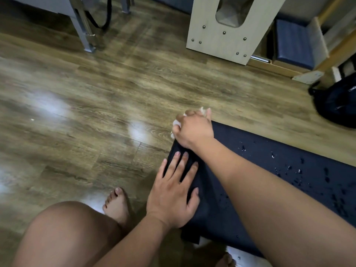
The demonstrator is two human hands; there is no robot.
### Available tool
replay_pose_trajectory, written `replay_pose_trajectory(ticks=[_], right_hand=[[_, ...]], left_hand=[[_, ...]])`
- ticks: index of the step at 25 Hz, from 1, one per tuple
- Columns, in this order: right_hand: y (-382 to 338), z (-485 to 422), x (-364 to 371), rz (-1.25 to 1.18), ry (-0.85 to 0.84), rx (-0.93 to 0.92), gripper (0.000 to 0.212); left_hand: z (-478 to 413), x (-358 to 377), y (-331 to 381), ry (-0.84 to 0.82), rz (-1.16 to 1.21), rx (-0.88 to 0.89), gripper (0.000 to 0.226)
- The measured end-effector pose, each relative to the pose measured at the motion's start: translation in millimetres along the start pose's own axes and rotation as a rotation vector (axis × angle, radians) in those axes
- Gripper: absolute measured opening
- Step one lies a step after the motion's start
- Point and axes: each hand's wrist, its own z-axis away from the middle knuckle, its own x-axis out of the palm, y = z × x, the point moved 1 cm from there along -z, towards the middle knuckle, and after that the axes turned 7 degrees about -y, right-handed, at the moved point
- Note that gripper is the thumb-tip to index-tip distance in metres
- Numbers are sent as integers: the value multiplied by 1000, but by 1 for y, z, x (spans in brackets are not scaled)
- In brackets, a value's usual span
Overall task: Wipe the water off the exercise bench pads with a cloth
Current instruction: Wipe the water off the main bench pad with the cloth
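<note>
A dark navy bench pad [250, 151] runs from the lower middle out to the right edge. Water drops [296, 170] dot its right half. My right hand [193, 129] is closed around a small white cloth [176, 123] at the pad's far left corner; only bits of the cloth show past the fingers. My left hand [176, 191] lies flat, fingers spread, on the pad's near left end, holding nothing. My right forearm crosses over the middle of the pad and hides part of it.
Wood-look floor [96, 112] spreads to the left and ahead. A pale wooden equipment panel [227, 35] and a blue padded box [294, 47] stand at the back. A black bag [339, 105] lies at the right. Metal frame legs [84, 29] stand back left. My knee and bare foot [117, 205] are below.
</note>
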Motion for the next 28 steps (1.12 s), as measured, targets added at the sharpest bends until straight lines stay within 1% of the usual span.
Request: replay_pose_trajectory(ticks=[3,5,6,9,10,11,12,14,16,18,20,23,25,28], right_hand=[[-8,20,15,-73,-31,-250,46],[-4,31,19,-61,-60,-360,50],[-1,30,13,-25,-76,-401,46],[0,21,-4,94,-134,-524,27],[1,19,-6,120,-138,-556,25],[3,17,-6,155,-142,-559,30],[5,15,-4,193,-143,-513,37],[11,8,0,213,-90,-295,52],[16,2,3,105,-17,-32,58],[23,7,6,-26,-9,143,60],[19,10,6,-84,-26,218,62],[16,13,-2,-75,-58,308,59],[24,19,-7,-36,-33,305,49],[46,36,-14,-23,3,226,33]], left_hand=[[-1,0,2,52,-10,-4,61],[1,0,2,95,16,4,59],[2,0,2,107,20,9,60],[3,0,0,118,4,8,61],[3,0,1,110,7,8,61],[3,0,1,106,8,11,61],[3,-1,1,109,8,12,61],[2,1,0,119,13,13,62],[3,3,-2,131,23,18,61],[3,5,0,135,26,30,60],[3,6,-3,131,19,18,60],[3,5,-5,138,37,24,60],[2,6,-4,140,44,28,59],[3,5,-3,165,56,33,58]])
